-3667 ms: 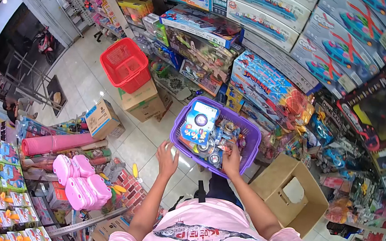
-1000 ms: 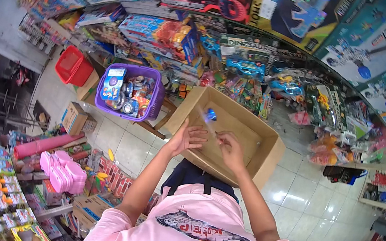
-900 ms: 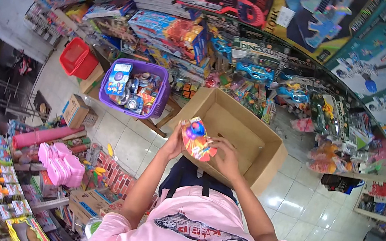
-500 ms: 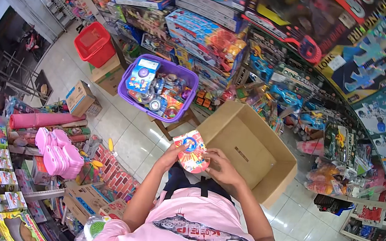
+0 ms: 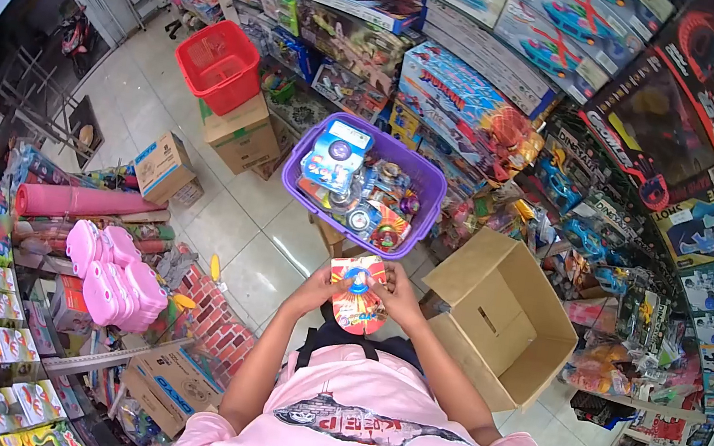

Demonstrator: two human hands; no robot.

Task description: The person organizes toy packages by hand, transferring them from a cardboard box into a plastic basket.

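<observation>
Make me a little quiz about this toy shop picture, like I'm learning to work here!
1. True or false: the left hand and the right hand both hold the toy packet.
2. Which colour is the basket that is filled with toys, just beyond the packet? A) green B) purple C) yellow
3. Fill the gap: the open cardboard box stands on the floor at the person's ____ side.

Key: 1 true; 2 B; 3 right.
</observation>
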